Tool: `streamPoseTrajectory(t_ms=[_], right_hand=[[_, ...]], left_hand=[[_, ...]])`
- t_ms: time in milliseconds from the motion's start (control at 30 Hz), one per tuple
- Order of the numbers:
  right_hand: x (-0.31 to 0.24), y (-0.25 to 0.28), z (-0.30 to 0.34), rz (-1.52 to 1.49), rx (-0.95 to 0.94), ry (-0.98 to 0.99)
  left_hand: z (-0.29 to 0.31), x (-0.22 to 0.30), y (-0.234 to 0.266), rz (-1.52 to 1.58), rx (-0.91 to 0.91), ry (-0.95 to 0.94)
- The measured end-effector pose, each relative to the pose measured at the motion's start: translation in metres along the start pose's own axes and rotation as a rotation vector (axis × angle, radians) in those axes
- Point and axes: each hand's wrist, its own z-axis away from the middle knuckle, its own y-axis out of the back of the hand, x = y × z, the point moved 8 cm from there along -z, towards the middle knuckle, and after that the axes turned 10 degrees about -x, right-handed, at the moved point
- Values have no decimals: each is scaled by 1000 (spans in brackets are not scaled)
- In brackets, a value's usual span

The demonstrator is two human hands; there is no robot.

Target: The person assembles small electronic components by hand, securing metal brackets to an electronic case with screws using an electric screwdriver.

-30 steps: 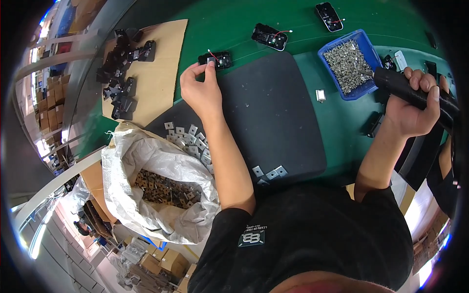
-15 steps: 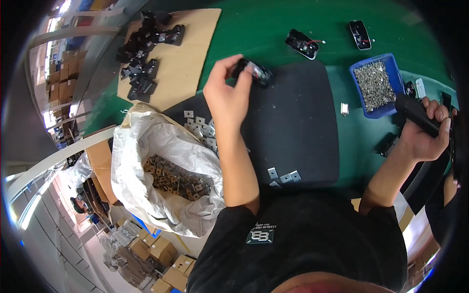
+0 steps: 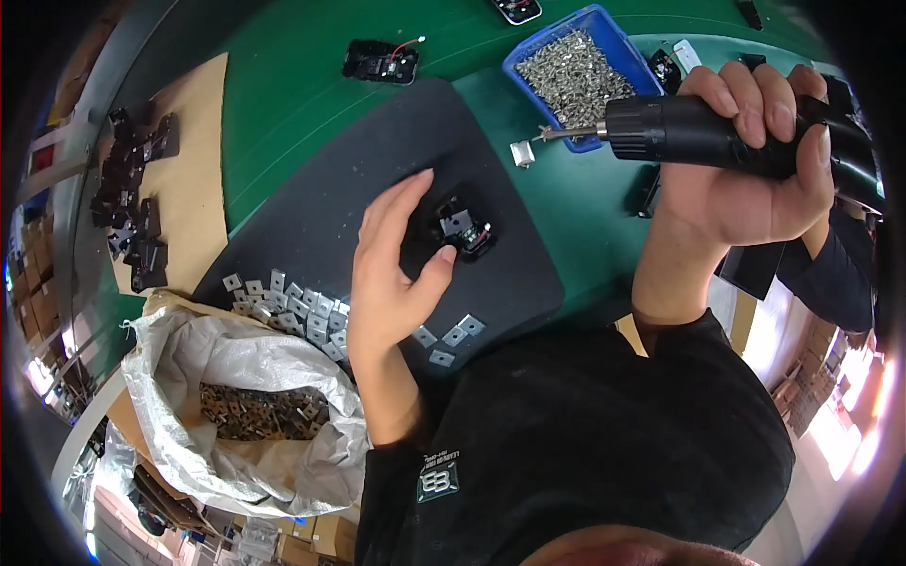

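Observation:
My left hand [image 3: 387,283] is open, fingers and thumb spread around the near-left side of a small black housing [image 3: 475,241]. The thumb tip is at its edge; whether it touches I cannot tell. The housing lies on a black mat [image 3: 377,141], with a square metal plate [image 3: 457,223] and a bit of green circuit board inside it. My right hand [image 3: 746,203] is wrapped round a black electric screwdriver [image 3: 675,130], held level with its bit toward the left. Its tip is over the near edge of a blue bin [image 3: 620,47] of screws [image 3: 571,75]; something small seems to be on the tip.
Loose square metal plates [image 3: 307,307] lie at the mat's near-left edge, beside a white woven sack [image 3: 311,481] holding more. Black parts [image 3: 146,236] sit on cardboard [image 3: 193,141] at left. Another black housing [image 3: 377,61] with a red wire lies beyond the mat. Someone's dark sleeve [image 3: 835,283] is at right.
The housing, earlier held in my left hand, now lies on the mat with that hand open beside it. My right hand has brought the screwdriver to the screw bin. The view has shifted right.

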Motion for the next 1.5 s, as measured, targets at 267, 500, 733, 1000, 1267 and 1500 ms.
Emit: streamPoseTrajectory(t_ms=[267, 500, 733, 1000, 1267, 1500], right_hand=[[10, -18, 13, -58, -38, -63], [-11, -27, 8, -36, -89, -45], [-35, -20, 9, -15, -124, 9], [-23, -10, 20, 30, -4, 48], [-1, -28, 8, -78, -272, -186], [5, -39, 10, -73, -312, -214]], left_hand=[[-21, 62, -20, -258, 59, -323], [-45, 86, -35, -138, 131, -496], [-50, 72, -52, -440, 56, -364], [-42, 71, -46, -401, 101, -451], [-36, 64, -41, -312, 63, -379], [-20, 70, -29, -146, 160, -531]])
